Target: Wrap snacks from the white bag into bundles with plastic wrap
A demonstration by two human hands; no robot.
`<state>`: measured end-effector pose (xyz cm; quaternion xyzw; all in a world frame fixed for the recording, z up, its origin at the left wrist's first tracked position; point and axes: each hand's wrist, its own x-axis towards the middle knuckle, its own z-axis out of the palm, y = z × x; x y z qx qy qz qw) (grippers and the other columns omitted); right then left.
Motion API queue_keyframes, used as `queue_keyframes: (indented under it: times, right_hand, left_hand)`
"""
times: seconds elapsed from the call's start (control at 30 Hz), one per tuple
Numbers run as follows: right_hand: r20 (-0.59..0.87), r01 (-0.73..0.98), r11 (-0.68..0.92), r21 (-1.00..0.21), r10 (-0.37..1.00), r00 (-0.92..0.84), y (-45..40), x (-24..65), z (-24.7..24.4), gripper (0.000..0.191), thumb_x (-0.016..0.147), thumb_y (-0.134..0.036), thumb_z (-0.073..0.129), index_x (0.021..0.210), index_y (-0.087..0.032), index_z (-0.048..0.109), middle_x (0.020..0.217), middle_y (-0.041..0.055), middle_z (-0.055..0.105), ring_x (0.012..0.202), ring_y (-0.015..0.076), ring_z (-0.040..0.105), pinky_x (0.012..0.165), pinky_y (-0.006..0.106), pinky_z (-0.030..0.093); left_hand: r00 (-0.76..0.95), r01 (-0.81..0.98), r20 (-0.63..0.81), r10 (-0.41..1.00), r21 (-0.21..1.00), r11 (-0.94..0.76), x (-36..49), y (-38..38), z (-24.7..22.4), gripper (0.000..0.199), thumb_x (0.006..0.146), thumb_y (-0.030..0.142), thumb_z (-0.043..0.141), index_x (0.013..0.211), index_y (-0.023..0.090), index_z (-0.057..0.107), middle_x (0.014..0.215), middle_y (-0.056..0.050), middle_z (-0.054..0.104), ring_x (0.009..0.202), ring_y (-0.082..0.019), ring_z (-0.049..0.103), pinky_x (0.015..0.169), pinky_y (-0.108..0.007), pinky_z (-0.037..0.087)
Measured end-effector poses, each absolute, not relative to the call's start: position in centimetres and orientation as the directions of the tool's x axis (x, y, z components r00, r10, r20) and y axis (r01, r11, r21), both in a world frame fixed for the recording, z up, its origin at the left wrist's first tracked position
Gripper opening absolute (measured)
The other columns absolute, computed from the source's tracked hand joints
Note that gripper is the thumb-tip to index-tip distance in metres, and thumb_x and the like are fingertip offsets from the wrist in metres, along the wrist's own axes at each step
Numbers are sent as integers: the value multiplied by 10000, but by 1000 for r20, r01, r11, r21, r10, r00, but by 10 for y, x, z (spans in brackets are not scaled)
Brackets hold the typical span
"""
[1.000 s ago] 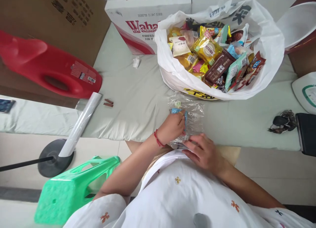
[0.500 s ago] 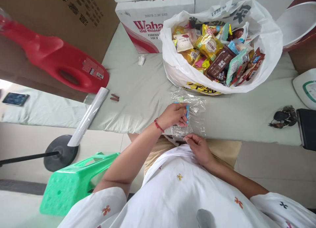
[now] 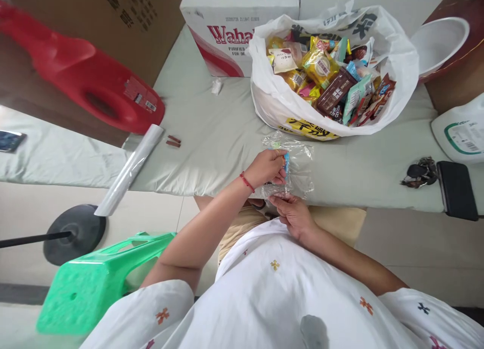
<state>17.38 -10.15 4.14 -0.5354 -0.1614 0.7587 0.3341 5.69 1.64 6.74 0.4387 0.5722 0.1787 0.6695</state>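
My left hand point(image 3: 266, 168), with a red bracelet at its wrist, is closed on a small blue snack packet point(image 3: 286, 162). The packet lies at a clear plastic bag point(image 3: 302, 172) on the cloth-covered table; whether it is inside or on top I cannot tell. My right hand point(image 3: 293, 213) pinches the bag's near edge at the table's front. Behind the clear bag stands a white plastic bag point(image 3: 264, 94) full of wrapped snacks point(image 3: 321, 69).
On the left are a red bottle point(image 3: 109, 104), a clear roll point(image 3: 130, 170) and a green stool point(image 3: 83, 288). Keys point(image 3: 419, 172), a black phone point(image 3: 457, 190) and a white jug point(image 3: 459, 134) sit right. A Waha-lettered box point(image 3: 223, 46) stands behind.
My right hand has moved up and left to the near edge of the clear bag. My left hand keeps its hold on the packet. The camera view has shifted slightly.
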Motion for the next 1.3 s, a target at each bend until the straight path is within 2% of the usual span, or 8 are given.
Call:
queue_keyframes:
  times: [0.2,0.33,0.5,0.63,0.8,1.0,1.17,1.3]
  right_hand:
    - [-705,-169,-768,-618,636,-314,-131,196,48,473,603,-551,930,779,-194,675,538,-106,421,434,27,222,419,249,75]
    - [-748,-394,-725,-565,652,-127,-119,192,44,558,507,-435,965,871,-231,594,530,-148,334,482,37,182,441,213,50]
    - [-700,-531,-664,-526,693,-171,-101,174,48,687,488,-320,986,1028,-260,565,571,-164,334,516,45,171,448,190,49]
    - [-711,-475,-717,-511,662,-235,-93,160,42,654,477,-377,993,961,-238,576,559,-156,338,512,43,152,446,207,42]
    - [-683,-348,-692,-632,710,-172,-99,159,26,531,515,-490,973,806,-218,622,524,-128,354,499,56,194,450,239,108]
    - [-389,102,-377,-921,907,-159,-130,183,12,246,842,-456,776,786,-221,732,653,-31,572,630,122,465,630,265,383]
    - [-251,424,-73,-903,890,-381,-146,198,15,126,913,-279,679,816,-223,738,773,16,666,665,140,582,636,270,445]
    - [135,635,309,-708,942,-307,-139,200,26,265,1032,-263,577,1213,-233,768,1162,121,735,893,187,693,782,309,522]
  left_hand:
    - [288,251,-601,745,798,547,56,17,65,599,986,168,545,1584,152,518,607,12,673,564,-187,750,562,-233,596]
    - [287,261,-607,741,794,549,57,18,65,583,991,154,522,1574,151,526,598,16,668,553,-171,740,566,-218,590]
    - [286,277,-595,751,802,530,57,17,68,547,1018,160,477,1562,141,535,592,20,664,526,-162,716,548,-219,578]
    - [291,291,-592,752,803,519,56,17,68,551,1010,162,495,1559,145,536,591,25,663,529,-153,718,553,-202,561]
    - [297,278,-580,758,812,512,55,17,67,558,994,189,534,1552,166,553,590,23,666,545,-172,729,560,-223,567]
    - [299,281,-576,761,815,506,55,17,64,570,992,183,530,1561,167,543,573,22,661,542,-187,732,561,-242,578]
    - [294,281,-563,773,823,493,55,17,59,575,1001,181,526,1576,170,539,568,27,663,539,-185,733,569,-244,581]
    - [304,272,-547,780,835,479,54,18,57,569,1004,195,527,1573,178,552,588,20,681,544,-190,736,552,-245,576]
